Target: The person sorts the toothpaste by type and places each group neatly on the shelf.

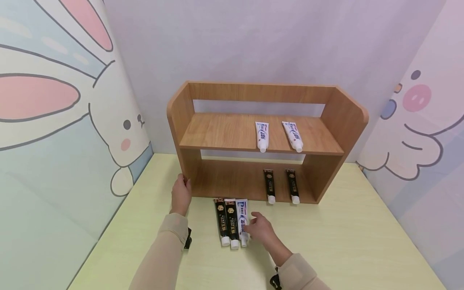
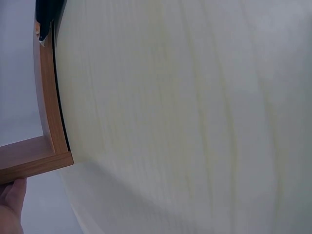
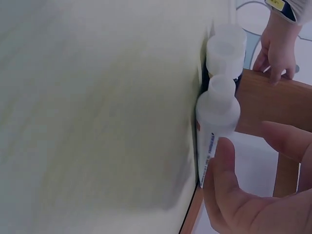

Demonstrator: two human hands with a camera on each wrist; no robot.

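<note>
My left hand (image 1: 181,195) holds the front edge of the left side panel of a wooden shelf (image 1: 224,133); some of its fingers are hidden behind the panel. Right of it, two black toothpaste tubes (image 1: 232,223) and a white toothpaste tube (image 1: 242,219) lie side by side on the table, caps toward me. My right hand (image 1: 262,230) is at the white tube's right side, fingertips close to its lower part. In the right wrist view, the thumb stands apart from the fingers (image 3: 225,156), and the white tube is not gripped.
Two white tubes (image 1: 262,136) lie on the upper board, caps at its front edge. On the lower board lie two black tubes (image 1: 270,185), right of the middle. The yellowish table (image 1: 355,241) extends around the shelf, with printed curtains (image 1: 119,121) at the sides.
</note>
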